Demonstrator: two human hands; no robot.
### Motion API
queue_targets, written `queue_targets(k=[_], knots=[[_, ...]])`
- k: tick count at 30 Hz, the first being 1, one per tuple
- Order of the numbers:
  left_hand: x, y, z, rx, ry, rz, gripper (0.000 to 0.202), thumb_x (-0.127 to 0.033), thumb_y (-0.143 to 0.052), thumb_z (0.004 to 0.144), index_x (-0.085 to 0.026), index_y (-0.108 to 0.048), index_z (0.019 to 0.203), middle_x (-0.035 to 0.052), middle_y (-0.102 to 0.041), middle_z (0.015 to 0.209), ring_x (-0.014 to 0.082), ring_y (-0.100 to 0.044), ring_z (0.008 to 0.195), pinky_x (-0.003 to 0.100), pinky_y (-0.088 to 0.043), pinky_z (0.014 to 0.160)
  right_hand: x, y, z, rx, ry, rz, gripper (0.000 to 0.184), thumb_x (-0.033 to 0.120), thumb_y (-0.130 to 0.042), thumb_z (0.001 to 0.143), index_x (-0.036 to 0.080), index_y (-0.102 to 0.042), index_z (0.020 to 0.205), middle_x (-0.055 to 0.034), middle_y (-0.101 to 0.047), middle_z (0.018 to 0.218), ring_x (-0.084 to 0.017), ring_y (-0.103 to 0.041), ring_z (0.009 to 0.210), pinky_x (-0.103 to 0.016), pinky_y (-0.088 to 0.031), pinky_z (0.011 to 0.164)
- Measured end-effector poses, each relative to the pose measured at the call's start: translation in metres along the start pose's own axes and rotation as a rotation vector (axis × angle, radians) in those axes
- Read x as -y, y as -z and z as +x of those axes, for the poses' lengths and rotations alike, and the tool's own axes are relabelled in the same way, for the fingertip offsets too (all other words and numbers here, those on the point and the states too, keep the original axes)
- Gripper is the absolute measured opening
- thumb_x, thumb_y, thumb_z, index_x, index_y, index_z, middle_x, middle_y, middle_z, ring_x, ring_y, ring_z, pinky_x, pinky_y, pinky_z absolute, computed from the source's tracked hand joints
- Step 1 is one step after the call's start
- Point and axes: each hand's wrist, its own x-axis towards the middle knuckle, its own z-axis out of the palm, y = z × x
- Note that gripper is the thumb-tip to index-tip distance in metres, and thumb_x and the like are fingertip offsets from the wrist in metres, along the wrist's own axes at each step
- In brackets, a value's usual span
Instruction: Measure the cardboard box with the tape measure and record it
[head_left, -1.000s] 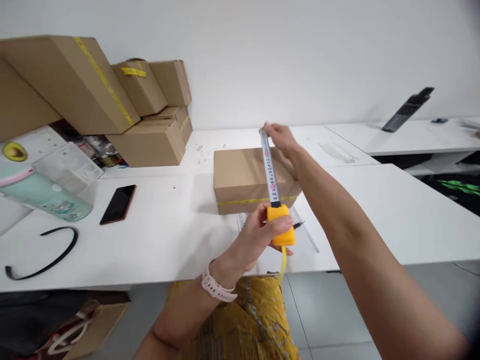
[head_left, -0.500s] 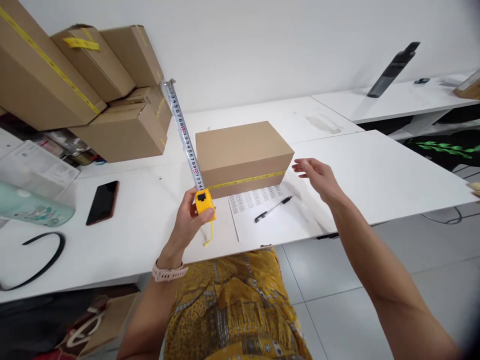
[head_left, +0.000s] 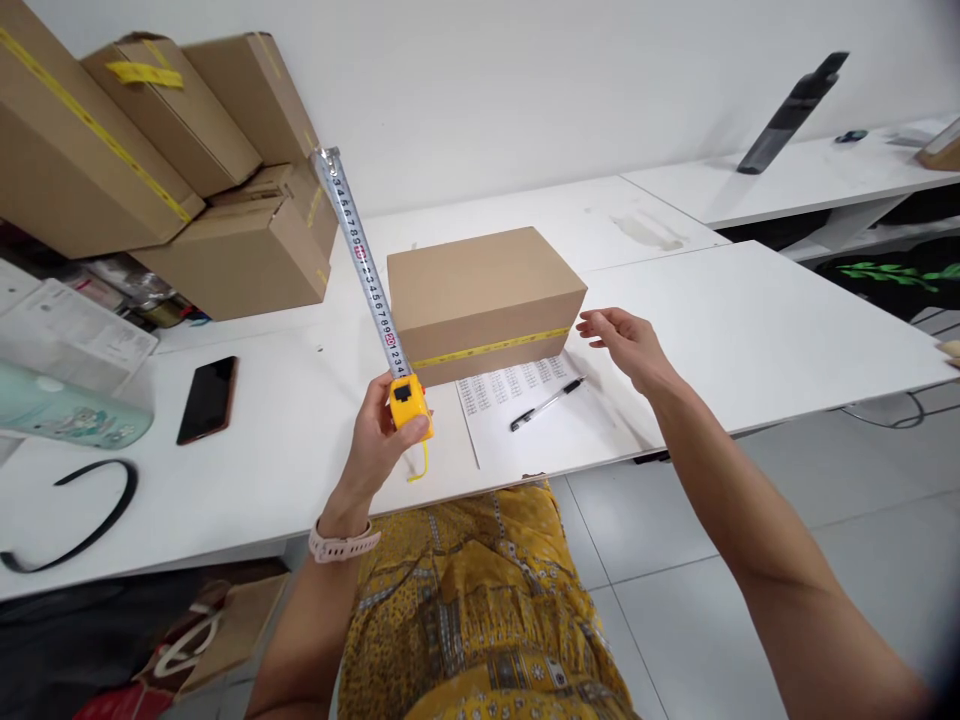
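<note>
My left hand (head_left: 379, 430) is closed around a yellow tape measure (head_left: 409, 408), thumb across its front. The metal blade stands out several segments long, slanting up and left past the left end of a brown cardboard box (head_left: 480, 285). A yellow printed tape strip runs along the box's front side. Close to the box's right end, my right hand (head_left: 626, 345) hovers with fingers slightly curled and apart, holding nothing. In front of the box lies a printed sheet of paper (head_left: 495, 440) with a black-and-clear pen (head_left: 547, 404) on it.
Stacked cardboard boxes (head_left: 232, 255) fill the back left. On the left of the white table (head_left: 277, 480) are a phone (head_left: 208, 400), a mint-green bottle (head_left: 71, 405) and a black curved band (head_left: 124, 500). A dark bottle (head_left: 787, 118) stands at the back right.
The view has shifted slightly, so the box and table sit a little higher. My right hand remains beside the box's right end; my left still holds the extended tape measure.
</note>
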Motion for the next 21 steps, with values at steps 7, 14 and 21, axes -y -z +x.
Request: queue_targets(k=[7,14,21], knots=[[-0.001,-0.002,0.003,0.007,0.005,-0.008,0.068,-0.041,-0.083,0.065,-0.023,-0.048,0.121,0.0031,-0.062,0.107,0.0185,-0.070,0.084,0.030,-0.062,0.066,-0.004,0.004,-0.002,0.008,-0.019,-0.014,0.050,0.063,-0.067,0.086,0.017,-0.071,0.106,-0.0125,-0.074,0.106,-0.022,-0.068,0.101,-0.038,-0.053,0.089],[-0.001,0.001,-0.011,0.019,-0.038,0.126,0.074,-0.039,-0.083,0.069,-0.023,-0.045,0.132,0.0061,-0.064,0.112,0.0214,-0.069,0.093,0.032,-0.061,0.071,-0.011,0.004,-0.004,0.014,-0.057,-0.023,0.046,0.057,-0.070,0.084,0.016,-0.071,0.105,-0.0122,-0.074,0.103,-0.022,-0.068,0.099,-0.040,-0.053,0.090],[-0.021,0.024,-0.036,0.276,-0.069,0.689,0.067,-0.036,-0.076,0.074,-0.024,-0.049,0.135,0.0056,-0.066,0.117,0.0229,-0.065,0.101,0.032,-0.055,0.078,-0.024,0.015,-0.013,-0.106,-0.043,-0.069,0.037,0.051,-0.070,0.085,0.018,-0.072,0.100,-0.0098,-0.073,0.096,-0.024,-0.069,0.097,-0.042,-0.053,0.090]])
